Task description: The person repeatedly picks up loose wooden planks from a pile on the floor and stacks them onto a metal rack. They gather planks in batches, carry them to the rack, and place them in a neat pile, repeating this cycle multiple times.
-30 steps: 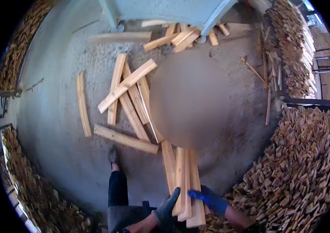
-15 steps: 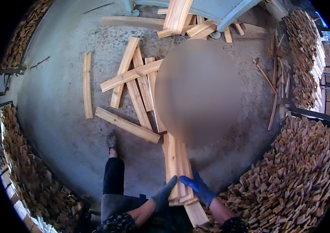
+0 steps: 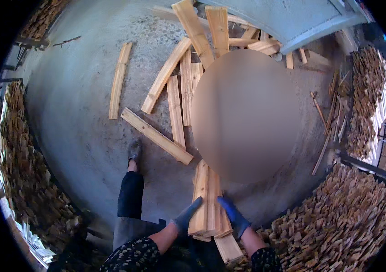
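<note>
My left hand (image 3: 187, 215) and my right hand (image 3: 234, 216), both in blue gloves, press against opposite sides of a stack of wooden boards (image 3: 207, 204). The thumbs lie along the upper edges, and the other fingers are mostly hidden by the wood. The boards run lengthwise away from me, layered with slightly uneven near ends. Below the stack, a separate board end (image 3: 228, 248) sticks out toward me. A large blurred oval covers the far end of the stack.
Loose planks (image 3: 156, 136) lie on the concrete floor ahead, left of the blurred oval. One plank (image 3: 193, 34) slants near a pale blue metal structure (image 3: 283, 22). Piles of wood pieces stand at right (image 3: 338, 222) and left (image 3: 29, 172). Thin sticks (image 3: 331, 122) lie at right.
The view has shifted, moving the floor planks in the picture. A plank that lay crosswise over others is gone from there; another now slants at the top. My hands remain on the stack.
</note>
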### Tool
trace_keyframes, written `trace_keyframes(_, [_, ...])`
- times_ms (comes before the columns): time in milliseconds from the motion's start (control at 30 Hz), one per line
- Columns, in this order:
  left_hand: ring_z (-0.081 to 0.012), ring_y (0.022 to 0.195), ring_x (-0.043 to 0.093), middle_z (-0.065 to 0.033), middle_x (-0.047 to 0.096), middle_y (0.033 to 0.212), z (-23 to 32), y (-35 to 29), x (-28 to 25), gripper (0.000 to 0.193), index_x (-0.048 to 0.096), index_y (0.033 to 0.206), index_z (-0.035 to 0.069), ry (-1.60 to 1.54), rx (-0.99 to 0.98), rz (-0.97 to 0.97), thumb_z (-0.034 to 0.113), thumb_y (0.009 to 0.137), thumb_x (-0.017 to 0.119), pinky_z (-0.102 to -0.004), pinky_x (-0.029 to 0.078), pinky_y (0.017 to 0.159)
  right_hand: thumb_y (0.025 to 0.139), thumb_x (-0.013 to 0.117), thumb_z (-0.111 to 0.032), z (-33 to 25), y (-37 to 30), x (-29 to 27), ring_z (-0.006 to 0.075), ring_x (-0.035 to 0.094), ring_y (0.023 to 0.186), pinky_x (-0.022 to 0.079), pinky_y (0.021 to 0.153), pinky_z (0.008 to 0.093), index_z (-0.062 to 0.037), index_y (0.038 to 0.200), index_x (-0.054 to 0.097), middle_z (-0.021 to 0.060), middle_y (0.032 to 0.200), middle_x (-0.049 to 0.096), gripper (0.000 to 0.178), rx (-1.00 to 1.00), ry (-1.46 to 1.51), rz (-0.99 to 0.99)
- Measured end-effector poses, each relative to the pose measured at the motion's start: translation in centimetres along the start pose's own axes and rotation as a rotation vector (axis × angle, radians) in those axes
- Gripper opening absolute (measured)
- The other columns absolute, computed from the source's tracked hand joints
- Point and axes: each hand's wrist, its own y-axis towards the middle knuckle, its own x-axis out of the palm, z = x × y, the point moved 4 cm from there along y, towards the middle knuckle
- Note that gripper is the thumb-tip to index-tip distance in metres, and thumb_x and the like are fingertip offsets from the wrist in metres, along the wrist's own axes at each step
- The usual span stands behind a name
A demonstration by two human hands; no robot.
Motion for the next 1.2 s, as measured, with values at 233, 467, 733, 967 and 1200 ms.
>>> trace_keyframes(233, [-0.0256, 0.101, 0.062, -0.0170, 0.060, 0.118, -1.4, 1.0, -1.4, 0.073, 0.044, 0.132, 0.002, 0.028, 0.012, -0.011, 0.050, 0.081, 0.068, -0.0374, 0.050, 0.091, 0.093, 0.056, -0.038, 7.4, -3.8, -3.8, 0.0198, 0.052, 0.118, 0.042, 0.100, 0.0363, -0.0126, 0.141, 0.036, 0.0097, 0.132, 0.049, 0.058, 0.013, 0.109, -0.077])
trace_keyframes(467, [-0.0262, 0.099, 0.063, -0.0157, 0.061, 0.114, -1.9, 2.0, -2.1, 0.067, 0.044, 0.130, 0.002, -0.016, 0.035, -0.073, 0.045, 0.083, 0.068, -0.0379, 0.052, 0.088, 0.096, 0.050, -0.038, 3.9, -4.1, -1.2, 0.0219, 0.047, 0.124, 0.040, 0.104, 0.0350, -0.0073, 0.141, 0.035, 0.0146, 0.136, 0.046, 0.057, -0.059, 0.127, -0.046])
trace_keyframes(733, [-0.0232, 0.093, 0.064, -0.0124, 0.060, 0.110, -2.4, -0.8, 0.5, 0.070, 0.036, 0.134, 0.008, 0.132, 0.207, 0.064, 0.039, 0.082, 0.072, -0.0402, 0.054, 0.084, 0.093, 0.051, -0.047, 8.1, -3.2, 1.1, 0.0217, 0.053, 0.115, 0.044, 0.097, 0.0346, -0.0075, 0.139, 0.037, 0.0099, 0.128, 0.052, 0.062, 0.052, 0.335, 0.049])
trace_keyframes(967, [-0.0238, 0.096, 0.061, -0.0120, 0.054, 0.116, -0.9, -0.5, -0.8, 0.080, 0.026, 0.140, 0.019, 0.195, 0.240, 0.040, 0.038, 0.079, 0.075, -0.0429, 0.055, 0.079, 0.097, 0.045, -0.044, 6.5, -3.2, 3.1, 0.0215, 0.048, 0.120, 0.042, 0.100, 0.0343, -0.0096, 0.140, 0.034, 0.0104, 0.132, 0.048, 0.057, -0.035, 0.286, 0.010])
trace_keyframes(1200, [-0.0213, 0.091, 0.063, -0.0131, 0.059, 0.109, -2.7, 3.9, -4.5, 0.081, 0.027, 0.136, 0.004, 0.099, 0.311, 0.039, 0.034, 0.079, 0.076, -0.0356, 0.055, 0.078, 0.095, 0.046, -0.048, 3.8, -1.8, 5.0, 0.0240, 0.060, 0.103, 0.049, 0.091, 0.0367, -0.0054, 0.129, 0.047, 0.0128, 0.116, 0.060, 0.055, 0.199, 0.234, 0.036])
